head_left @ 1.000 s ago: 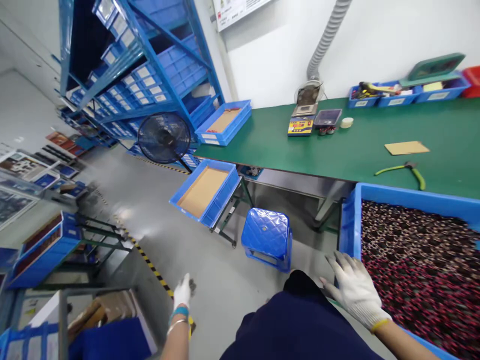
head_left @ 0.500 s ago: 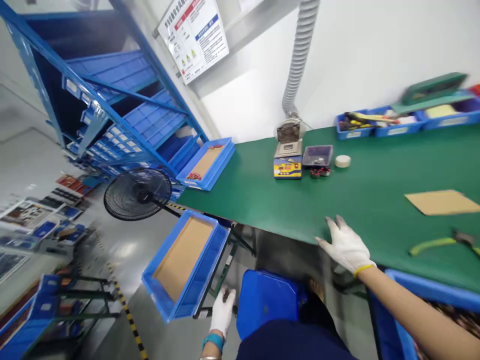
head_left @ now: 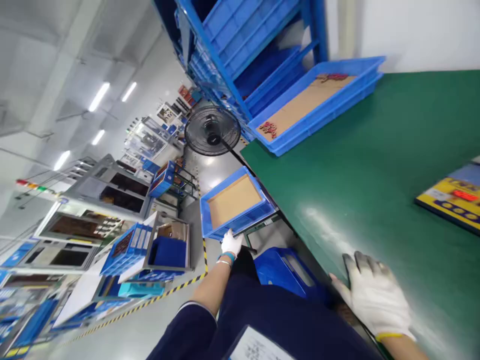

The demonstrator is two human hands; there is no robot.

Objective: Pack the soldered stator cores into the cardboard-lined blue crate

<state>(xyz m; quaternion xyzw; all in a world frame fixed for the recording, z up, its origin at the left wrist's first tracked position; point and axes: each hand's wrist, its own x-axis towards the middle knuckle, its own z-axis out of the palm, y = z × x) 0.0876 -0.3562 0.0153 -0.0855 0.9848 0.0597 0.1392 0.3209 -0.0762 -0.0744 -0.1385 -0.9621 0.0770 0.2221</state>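
Note:
My left hand (head_left: 231,243), in a white glove with a teal band at the wrist, is at the near edge of a blue tray (head_left: 240,220) lined with brown board. Its fingers are small and blurred, and whether they grip the rim cannot be made out. My right hand (head_left: 375,295), gloved in white with dark fingertips, lies palm down on the green table (head_left: 360,185) near its edge. The fingers are spread and hold nothing.
Another blue tray (head_left: 313,130) with small reddish parts sits at the table's far left corner. A black fan (head_left: 212,131) stands behind the lined tray. A blue stool (head_left: 281,270) is beside my legs. A yellow and blue device (head_left: 453,195) is at the right, blue racks (head_left: 240,35) behind.
The view has swung left and closer to the table corner. My left hand has come up to the lined tray's edge. My right hand now rests further onto the table.

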